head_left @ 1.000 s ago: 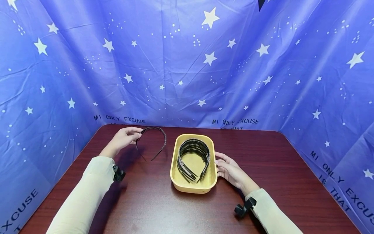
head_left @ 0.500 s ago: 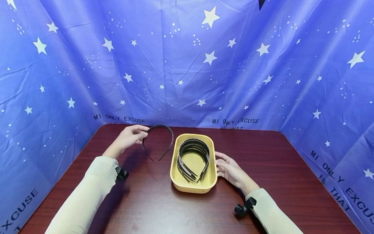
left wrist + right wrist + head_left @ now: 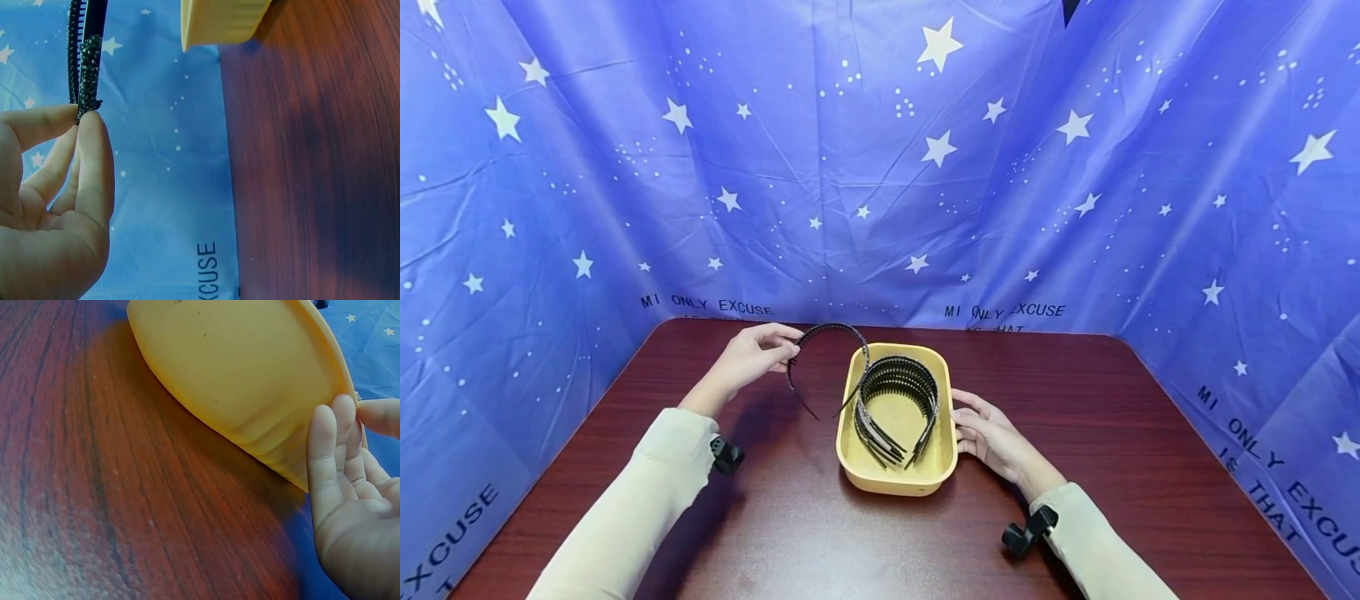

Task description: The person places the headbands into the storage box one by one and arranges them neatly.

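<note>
In the head view my left hand (image 3: 752, 358) pinches a thin black headband (image 3: 867, 354) between thumb and fingertips. Its arch is up and its two ends point down, one passing in front of the box's left rim. The left wrist view shows dark beads on the headband (image 3: 90, 69) right above the fingertips. A yellow box (image 3: 897, 485) holds several black toothed headbands (image 3: 898, 372), nested together. My right hand (image 3: 996, 437) touches the box's right side. In the right wrist view its fairly straight fingers lie against the outer wall of the box (image 3: 231, 369), with a fingertip at the rim.
The dark red wooden table (image 3: 790, 533) carries the box near its middle. A blue curtain (image 3: 880, 167) with white stars surrounds the table's back and sides. Black camera mounts (image 3: 1030, 532) sit on both wrists.
My left hand has moved right with the headband, bringing it from beside the box to overlap its left rim. The right hand and the box have stayed put.
</note>
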Demonstrator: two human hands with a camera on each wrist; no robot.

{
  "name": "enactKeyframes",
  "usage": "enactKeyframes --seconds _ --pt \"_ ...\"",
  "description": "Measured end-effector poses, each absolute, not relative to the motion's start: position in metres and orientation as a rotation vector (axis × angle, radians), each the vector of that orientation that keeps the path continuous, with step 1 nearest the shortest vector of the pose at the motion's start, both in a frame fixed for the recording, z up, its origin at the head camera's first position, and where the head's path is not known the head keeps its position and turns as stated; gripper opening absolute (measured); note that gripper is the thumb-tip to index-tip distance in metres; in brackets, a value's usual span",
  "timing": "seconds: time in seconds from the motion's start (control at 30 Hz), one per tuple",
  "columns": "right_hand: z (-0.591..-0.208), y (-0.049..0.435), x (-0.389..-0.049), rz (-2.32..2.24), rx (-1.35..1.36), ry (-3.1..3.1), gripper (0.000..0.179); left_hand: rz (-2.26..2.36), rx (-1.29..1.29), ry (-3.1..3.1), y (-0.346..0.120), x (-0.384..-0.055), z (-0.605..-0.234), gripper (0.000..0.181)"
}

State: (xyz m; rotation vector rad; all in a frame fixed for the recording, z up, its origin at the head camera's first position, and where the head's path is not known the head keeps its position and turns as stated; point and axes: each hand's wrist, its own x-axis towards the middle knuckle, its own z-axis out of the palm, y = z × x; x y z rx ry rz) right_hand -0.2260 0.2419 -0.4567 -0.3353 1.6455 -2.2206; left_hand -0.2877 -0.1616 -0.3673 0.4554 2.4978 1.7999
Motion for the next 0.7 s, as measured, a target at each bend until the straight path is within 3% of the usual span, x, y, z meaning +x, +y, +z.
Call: enactKeyframes --seconds 0.7 --pt "-0.458 0.242 -0.226 -2.215 -0.318 1.648 0.059 1.881 0.437 2.413 -0.123 -0.277 -0.374 0.030"
